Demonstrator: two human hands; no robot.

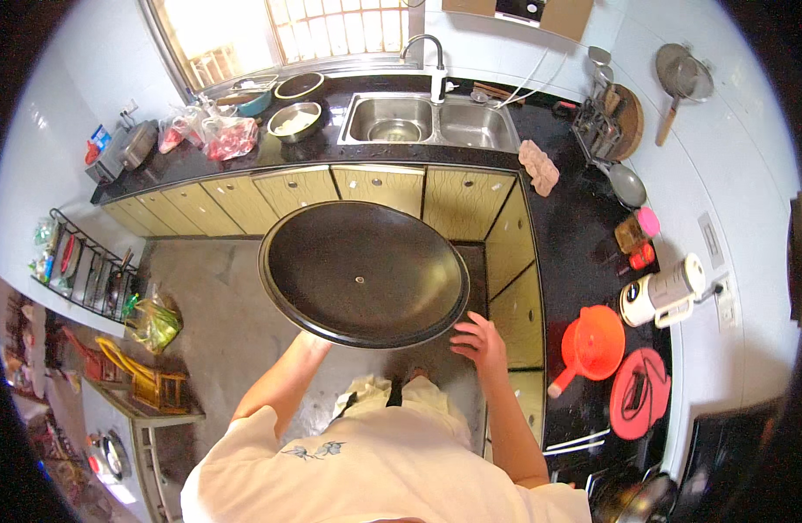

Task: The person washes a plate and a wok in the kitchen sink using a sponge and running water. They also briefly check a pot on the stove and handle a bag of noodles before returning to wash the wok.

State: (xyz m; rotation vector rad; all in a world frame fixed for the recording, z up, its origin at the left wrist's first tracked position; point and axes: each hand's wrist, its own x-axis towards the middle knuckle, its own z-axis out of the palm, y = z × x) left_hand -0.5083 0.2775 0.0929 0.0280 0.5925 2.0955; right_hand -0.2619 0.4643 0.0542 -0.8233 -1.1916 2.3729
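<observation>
A large round dark pan lid point(348, 261) with a small metal fixing at its centre is held out in front of my body, its concave inside facing up. My left hand point(317, 342) is mostly hidden beneath the lid's near left edge; only the wrist and part of the palm show, and the lid rests on it. By the lid's near right rim is my right hand point(480, 338), fingers spread and holding nothing. Whether its fingertips touch the rim is hard to tell.
Ahead runs a black countertop point(329, 151) with a double steel sink point(391, 121), a steel bowl point(294, 122) and plastic bags of meat point(229, 136). On the right counter are a red plastic ladle point(591, 343) and a blender point(662, 291). A bagged vegetable point(158, 325) lies on the floor.
</observation>
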